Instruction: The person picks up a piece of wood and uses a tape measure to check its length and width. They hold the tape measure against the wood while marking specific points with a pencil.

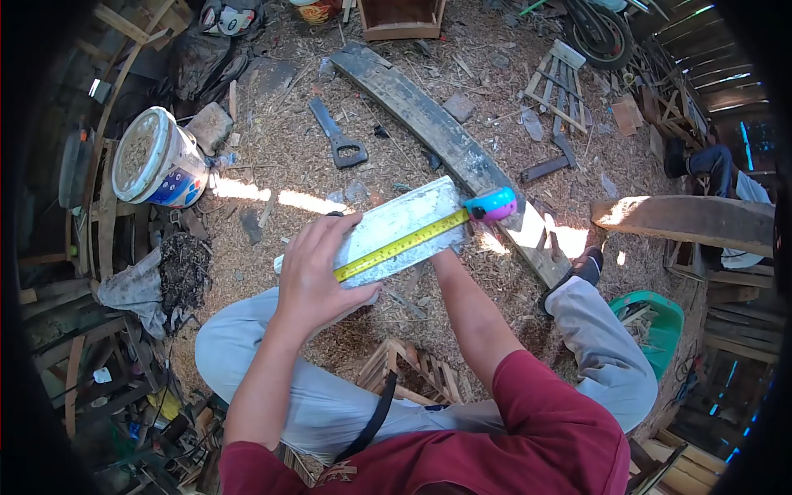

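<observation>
A short, whitish, scuffed board (396,216) lies tilted in front of me, above my knees. My left hand (312,257) grips its left end, fingers over the far edge and thumb along the near one. Along the board's face runs the yellow blade of a tape measure (404,241), its left end meeting my left hand. The blue and pink tape measure case (492,205) sits at the board's right end. My right hand (443,256) reaches under the board; only the wrist area shows, and the fingers are hidden.
A handsaw (338,136) lies on the chip-strewn floor beyond the board. Past it stretches a long dark plank (429,115). A white bucket (157,157) stands left, a green tub (660,326) right. Beside a thick beam (693,221), another person's leg (711,165) shows.
</observation>
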A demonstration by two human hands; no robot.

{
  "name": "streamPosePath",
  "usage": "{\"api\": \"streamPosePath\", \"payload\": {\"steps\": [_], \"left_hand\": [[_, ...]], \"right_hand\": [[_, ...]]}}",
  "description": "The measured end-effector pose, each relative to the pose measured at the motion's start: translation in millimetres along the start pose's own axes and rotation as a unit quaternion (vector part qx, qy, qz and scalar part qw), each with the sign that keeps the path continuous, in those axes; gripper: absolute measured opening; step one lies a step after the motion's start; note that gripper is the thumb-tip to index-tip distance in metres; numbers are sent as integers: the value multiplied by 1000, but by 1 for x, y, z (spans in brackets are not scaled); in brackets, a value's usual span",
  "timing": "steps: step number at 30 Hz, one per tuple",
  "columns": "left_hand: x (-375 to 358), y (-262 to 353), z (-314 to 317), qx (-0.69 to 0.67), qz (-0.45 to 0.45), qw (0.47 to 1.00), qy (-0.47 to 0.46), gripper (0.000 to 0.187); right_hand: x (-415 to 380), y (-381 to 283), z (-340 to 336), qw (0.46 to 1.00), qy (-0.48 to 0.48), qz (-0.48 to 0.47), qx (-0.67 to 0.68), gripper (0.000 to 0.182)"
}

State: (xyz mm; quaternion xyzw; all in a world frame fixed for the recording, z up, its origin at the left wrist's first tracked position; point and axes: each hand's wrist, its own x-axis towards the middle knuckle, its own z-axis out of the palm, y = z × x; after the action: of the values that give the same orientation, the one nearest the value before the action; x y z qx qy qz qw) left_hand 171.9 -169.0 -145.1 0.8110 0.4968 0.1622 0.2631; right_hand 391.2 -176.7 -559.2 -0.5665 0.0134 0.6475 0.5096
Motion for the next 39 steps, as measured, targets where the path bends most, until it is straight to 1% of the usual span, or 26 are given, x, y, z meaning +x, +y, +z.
{"api": "streamPosePath", "payload": {"steps": [4,6,7,9,11,14,16,18,19,22,24,26,27,29,32,34,35,36,37,38,39], "left_hand": [[2,-7,2,11,-18,1000,10,85],[3,-7,1,16,-28,999,11,85],[4,-7,0,19,-34,999,10,84],[3,-4,-1,22,-35,999,11,84],[2,-6,-1,29,-21,999,19,84],[-1,-2,-3,18,-8,1000,24,84],[-4,-1,-1,10,0,1000,20,84],[-6,2,-1,1,8,1000,12,84],[-7,5,-2,-4,11,1000,5,84],[-13,13,-2,-10,40,999,2,84],[-17,18,0,-14,69,998,1,84],[-20,24,3,-18,96,995,3,84],[-23,28,4,-17,105,994,1,84],[-27,39,5,-15,123,992,0,84],[-32,53,8,-32,132,990,-24,86],[-33,61,10,-45,142,988,-37,87],[-34,65,11,-50,146,987,-44,87],[-36,68,14,-56,152,986,-47,87],[-36,70,17,-61,157,984,-49,87],[-36,72,19,-65,161,984,-50,87],[-36,75,19,-62,161,984,-51,86]], "right_hand": [[10,19,-16,991,69,-26,-112,22],[10,23,-24,987,68,-14,-145,23],[7,23,-28,985,62,-5,-159,24],[-6,11,-37,983,13,60,-171,23],[-28,-23,-36,975,-55,114,-180,20],[-33,-61,-56,974,-39,24,-222,15],[-79,-135,-52,951,-4,-14,-309,12],[-76,-190,-88,951,-54,-60,-297,16],[-88,-225,-96,939,-15,-102,-328,17],[-173,-328,-95,883,82,-245,-393,18],[-216,-376,-115,871,98,-326,-354,20],[-291,-409,-99,873,97,-346,-331,24],[-322,-415,-95,872,73,-373,-310,22],[-388,-413,-73,861,42,-430,-269,18],[-465,-385,-50,823,-6,-487,-292,17],[-500,-351,-38,802,-14,-508,-314,16],[-506,-329,-38,806,2,-504,-311,15],[-513,-305,-33,813,-17,-500,-298,13],[-514,-279,-29,847,-46,-467,-249,13],[-507,-254,-27,887,-50,-409,-207,13],[-499,-232,-25,882,-35,-400,-246,14]]}}
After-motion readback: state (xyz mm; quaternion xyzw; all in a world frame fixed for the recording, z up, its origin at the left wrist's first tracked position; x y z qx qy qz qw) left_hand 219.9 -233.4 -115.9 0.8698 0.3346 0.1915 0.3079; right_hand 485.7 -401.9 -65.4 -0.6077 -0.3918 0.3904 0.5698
